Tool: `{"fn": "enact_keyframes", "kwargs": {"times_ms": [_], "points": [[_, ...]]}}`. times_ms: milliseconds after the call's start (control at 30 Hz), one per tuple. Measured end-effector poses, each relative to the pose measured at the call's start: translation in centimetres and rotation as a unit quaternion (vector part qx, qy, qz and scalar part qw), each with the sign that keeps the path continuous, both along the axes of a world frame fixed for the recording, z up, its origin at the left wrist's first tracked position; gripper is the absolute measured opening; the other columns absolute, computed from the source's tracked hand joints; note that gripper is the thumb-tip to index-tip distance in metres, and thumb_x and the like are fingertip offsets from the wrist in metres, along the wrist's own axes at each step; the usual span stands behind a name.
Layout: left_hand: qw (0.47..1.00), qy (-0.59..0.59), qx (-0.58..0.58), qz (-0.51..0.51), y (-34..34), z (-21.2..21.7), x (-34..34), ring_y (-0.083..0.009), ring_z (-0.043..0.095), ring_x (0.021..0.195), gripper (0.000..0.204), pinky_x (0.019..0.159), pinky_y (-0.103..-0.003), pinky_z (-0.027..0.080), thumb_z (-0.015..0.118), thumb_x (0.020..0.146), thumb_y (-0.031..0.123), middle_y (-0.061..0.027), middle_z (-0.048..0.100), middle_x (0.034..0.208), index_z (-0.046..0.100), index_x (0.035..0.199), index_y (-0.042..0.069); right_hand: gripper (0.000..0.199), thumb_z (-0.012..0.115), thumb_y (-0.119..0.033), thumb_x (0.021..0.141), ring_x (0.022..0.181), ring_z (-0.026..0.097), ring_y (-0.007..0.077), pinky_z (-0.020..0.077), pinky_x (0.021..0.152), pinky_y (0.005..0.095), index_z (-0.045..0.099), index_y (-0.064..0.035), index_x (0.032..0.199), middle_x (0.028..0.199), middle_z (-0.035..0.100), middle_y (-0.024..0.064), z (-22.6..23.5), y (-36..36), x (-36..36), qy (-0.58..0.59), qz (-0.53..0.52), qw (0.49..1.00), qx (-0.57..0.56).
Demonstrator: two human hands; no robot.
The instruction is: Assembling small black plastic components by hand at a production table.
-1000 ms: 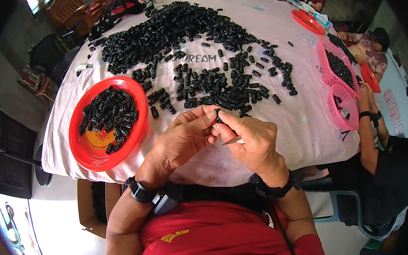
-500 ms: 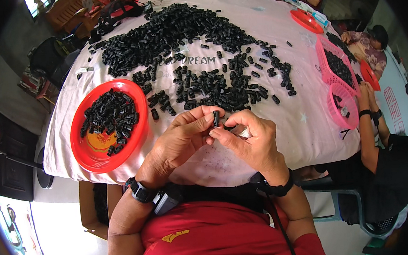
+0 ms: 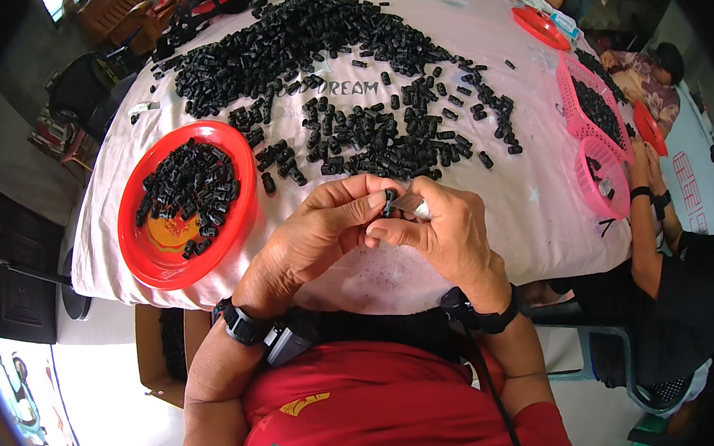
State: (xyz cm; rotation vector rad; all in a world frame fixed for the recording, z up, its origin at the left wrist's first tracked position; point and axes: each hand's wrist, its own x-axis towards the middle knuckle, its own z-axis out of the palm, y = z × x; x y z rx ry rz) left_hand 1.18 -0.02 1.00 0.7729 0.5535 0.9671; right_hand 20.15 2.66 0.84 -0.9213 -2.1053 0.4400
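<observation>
Above the near edge of the cloth-covered table, my two hands meet. Between thumb and fingertips my left hand [image 3: 329,225] pinches a small black cylindrical plastic part [image 3: 389,204], partly covered by the fingers. My right hand [image 3: 448,231] is closed on a thin, flat, greyish blade-like piece [image 3: 407,203] with white at its lower end, and it touches or nearly touches the part. Most of that piece is hidden in the fingers. Just beyond my hands lie loose black parts [image 3: 372,142], all much alike. At the left stands a red plate [image 3: 135,232] with many such parts in it.
A big heap of black parts [image 3: 301,39] covers the far middle of the table [image 3: 526,235]. Pink baskets [image 3: 604,216] with parts stand at the right, near a co-worker's hands [image 3: 647,162]. Farther back are a red tray [image 3: 539,28] and other people. A cardboard box [image 3: 162,389] sits below the table edge.
The black part has sunk lower between my left fingers, and my right hand has come closer to it. The flat greyish piece in my right fingers now shows. The view has shifted slightly.
</observation>
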Motion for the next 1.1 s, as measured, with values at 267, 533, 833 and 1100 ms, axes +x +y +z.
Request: {"fn": "enact_keyframes", "kwargs": {"times_ms": [267,533,833,1100], "points": [[1.0,0.01,0.01,-0.002,0.01,-0.44,0.0,-0.005,0.057,0.076,0.028,0.066,-0.019,0.048,0.056,0.096,0.018,0.0003,0.064,0.096,0.059,0.12,0.003,0.054,0.072,-0.057,0.072,0.051,0.062,0.0236,0.0459,0.045,0.0335,0.056,-0.0061,0.071,0.058,0.061,0.0071,-0.06,-0.02,0.04,0.009,-0.005,1.0,0.006],[1.0,-0.001,-0.005,0.002,-0.02,-0.25,0.15,-0.0052,0.058,0.076,0.029,0.066,-0.02,0.048,0.057,0.096,0.018,0.0006,0.064,0.097,0.059,0.12,0.003,0.052,0.072,-0.056,0.073,0.052,0.063,0.0237,0.0469,0.046,0.0337,0.059,-0.0059,0.073,0.059,0.062,0.0078,-0.16,-0.02,0.04,0.011,-0.011,1.0,-0.004],[1.0,0.014,0.007,-0.001,0.15,-0.64,-0.02,-0.005,0.058,0.077,0.027,0.067,-0.019,0.048,0.058,0.096,0.019,0.0005,0.064,0.097,0.06,0.117,0.003,0.049,0.071,-0.054,0.075,0.054,0.064,0.0249,0.0471,0.046,0.0338,0.062,-0.0067,0.078,0.061,0.063,0.0085,0.12,-0.17,-0.19,-0.034,0.001,0.999,0.031],[1.0,-0.009,-0.012,0.023,0.21,-0.39,-0.47,-0.0068,0.059,0.086,0.025,0.071,-0.021,0.048,0.056,0.096,0.017,-0.001,0.064,0.103,0.059,0.118,0.005,0.036,0.072,-0.038,0.084,0.063,0.07,0.0192,0.0537,0.054,0.0346,0.06,-0.0049,0.09,0.073,0.069,0.01,-0.15,-0.66,-0.67,0.124,0.021,0.992,0.0]]}}
